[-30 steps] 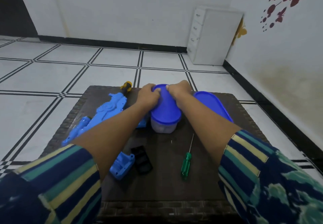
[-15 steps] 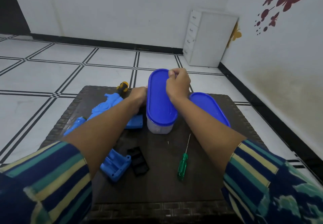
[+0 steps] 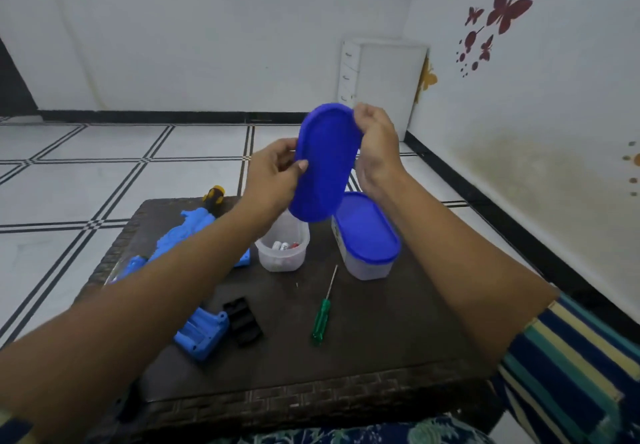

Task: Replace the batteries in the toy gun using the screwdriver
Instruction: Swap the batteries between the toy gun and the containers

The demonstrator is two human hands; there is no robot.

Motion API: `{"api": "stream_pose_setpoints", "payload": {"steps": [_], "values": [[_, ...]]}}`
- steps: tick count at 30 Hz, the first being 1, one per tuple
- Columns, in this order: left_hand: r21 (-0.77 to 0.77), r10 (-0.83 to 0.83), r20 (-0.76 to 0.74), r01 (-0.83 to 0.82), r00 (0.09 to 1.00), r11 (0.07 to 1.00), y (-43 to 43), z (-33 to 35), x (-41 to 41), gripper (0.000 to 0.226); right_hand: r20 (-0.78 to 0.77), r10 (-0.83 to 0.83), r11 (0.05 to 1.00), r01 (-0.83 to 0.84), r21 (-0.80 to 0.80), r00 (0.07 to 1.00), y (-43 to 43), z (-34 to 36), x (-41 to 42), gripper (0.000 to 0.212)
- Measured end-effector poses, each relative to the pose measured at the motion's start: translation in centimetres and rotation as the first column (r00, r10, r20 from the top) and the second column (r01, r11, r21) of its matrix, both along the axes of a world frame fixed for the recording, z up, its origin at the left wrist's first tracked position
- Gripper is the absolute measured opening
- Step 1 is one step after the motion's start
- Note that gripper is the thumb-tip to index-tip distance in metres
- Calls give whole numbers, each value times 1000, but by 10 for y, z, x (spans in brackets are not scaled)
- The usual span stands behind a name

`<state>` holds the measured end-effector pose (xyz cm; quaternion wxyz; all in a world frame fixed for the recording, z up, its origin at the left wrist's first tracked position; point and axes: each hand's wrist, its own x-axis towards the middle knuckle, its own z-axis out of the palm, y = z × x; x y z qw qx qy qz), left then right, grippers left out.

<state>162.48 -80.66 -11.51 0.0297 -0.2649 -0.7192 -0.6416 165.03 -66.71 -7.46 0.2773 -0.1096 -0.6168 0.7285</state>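
Mostly hidden behind the left forearm (image 3: 156, 287), left of centre: blue toy gun (image 3: 194, 228). Covered by the raised blue lid (image 3: 325, 163): far end of the open container (image 3: 282, 260). Inside it, too small to identify: small cylinders (image 3: 284, 246). Cut off at the lower right edge: striped sleeve (image 3: 571, 357).

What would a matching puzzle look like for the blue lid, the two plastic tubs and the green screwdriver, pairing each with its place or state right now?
Things:
1. blue lid
2. left tub
3. right tub
4. green screwdriver

Places or states:
A. closed, with its own lid on
B. lying flat on the table
C. held in the air by the left hand and the right hand
D. uncovered, with small battery-like cylinders inside

Pairs: 1-C, 2-D, 3-A, 4-B.
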Motion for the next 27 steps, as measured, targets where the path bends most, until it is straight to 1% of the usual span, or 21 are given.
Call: {"api": "stream_pose_setpoints", "payload": {"steps": [1, 2, 4, 5, 6, 7, 8, 9, 10, 11, 12, 14, 17, 19, 20, 21, 22, 23, 24, 25, 27], "values": [[-21, 15, -80, -17, 997, 1000, 6, 0, 2, 27, 33, 43, 997, -40, -68, 999, 5, 3, 8, 25], [-63, 28, -176, -39, 984, 997, 10, 1, 2, 28, 93, 73, 992, -63, -110, 993, 12, 6, 18, 28], [-181, 12, -385, -88, 923, 979, 16, -1, 1, 28, 286, 116, 989, -82, -125, 951, 29, 13, 37, 13], [-234, -17, -447, -98, 895, 967, 20, -4, 2, 27, 381, 151, 985, -108, -132, 912, 40, 13, 45, 11], [-273, -48, -471, -94, 881, 957, 24, -10, 6, 28, 444, 170, 983, -122, -135, 880, 48, 13, 53, 17], [-308, -76, -469, -82, 880, 948, 28, -17, 10, 29, 493, 151, 988, -116, -100, 857, 55, 8, 59, 18], [-358, -100, -458, -80, 883, 930, 31, -24, 13, 29, 548, 54, 995, -94, 45, 835, 59, 0, 65, 15], [-421, -129, -446, -81, 886, 903, 34, -33, 15, 30, 589, -97, 959, -83, 272, 802, 61, -11, 69, 13], [-482, -163, -449, -85, 879, 872, 35, -43, 15, 30, 582, -252, 858, -100, 504, 773, 61, -22, 73, 12], [-531, -199, -459, -88, 866, 843, 35, -52, 15, 29, 526, -360, 730, -118, 673, 771, 62, -36, 75, 12], [-570, -225, -468, -97, 854, 816, 33, -61, 15, 29, 480, -395, 648, -133, 750, 783, 61, -49, 77, 13], [-628, -255, -458, -106, 852, 771, 29, -72, 14, 29, 430, -400, 599, -124, 791, 809, 56, -71, 82, 14], [-686, -276, -446, -126, 852, 717, 26, -74, 18, 35, 389, -445, 507, -130, 852, 807, 51, -84, 85, 15], [-697, -283, -431, -117, 857, 707, 25, -68, 19, 40, 344, -486, 432, -121, 894, 803, 47, -83, 84, 14], [-684, -267, -440, -127, 858, 719, 24, -64, 20, 41, 297, -503, 375, -104, 921, 812, 44, -80, 83, 15], [-649, -223, -462, -156, 858, 744, 21, -60, 20, 40, 248, -501, 319, -90, 944, 829, 40, -78, 80, 18], [-595, -149, -493, -206, 857, 777, 17, -55, 20, 37, 210, -470, 295, -72, 953, 857, 36, -74, 77, 21], [-530, -52, -514, -270, 856, 804, 12, -50, 20, 32, 201, -408, 305, -75, 949, 890, 29, -69, 73, 23], [-486, 53, -507, -336, 860, 807, 6, -45, 20, 28, 204, -326, 326, -93, 941, 923, 21, -65, 68, 25], [-475, 143, -479, -393, 866, 787, -1, -43, 18, 26, 217, -242, 338, -128, 932, 946, 12, -62, 63, 24], [-532, 243, -420, -454, 874, 714, -20, -44, 9, 24, 282, -106, 333, -234, 914, 953, -11, -61, 46, 23]]}}
